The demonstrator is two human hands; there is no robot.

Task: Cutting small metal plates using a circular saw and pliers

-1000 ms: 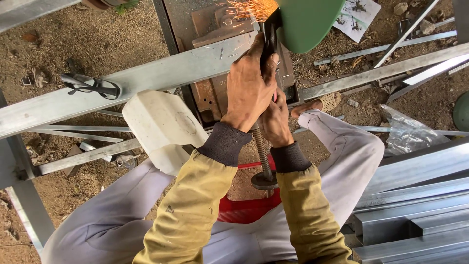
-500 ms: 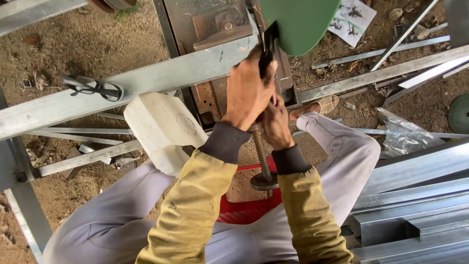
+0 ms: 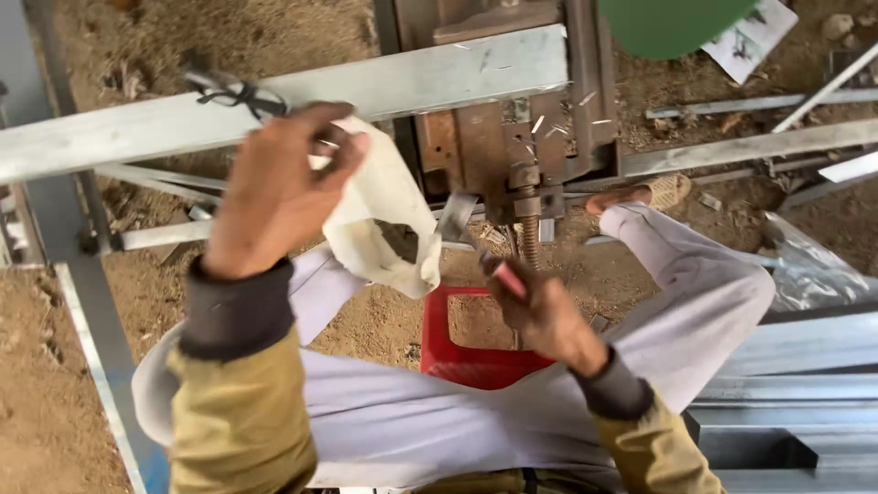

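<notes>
Over dirt, left hand (image 3: 274,187) raised, right hand (image 3: 549,320) gripping crank (image 3: 494,261).

Bare brown dirt floor (image 3: 274,27), littered with dry debris. On it: long grey metal bars (image 3: 732,146), red plastic stool (image 3: 457,352), crumpled clear plastic sheet (image 3: 814,270), white printed paper (image 3: 754,37), stacked grey steel channels (image 3: 796,384), sandalled foot (image 3: 654,194).
</notes>
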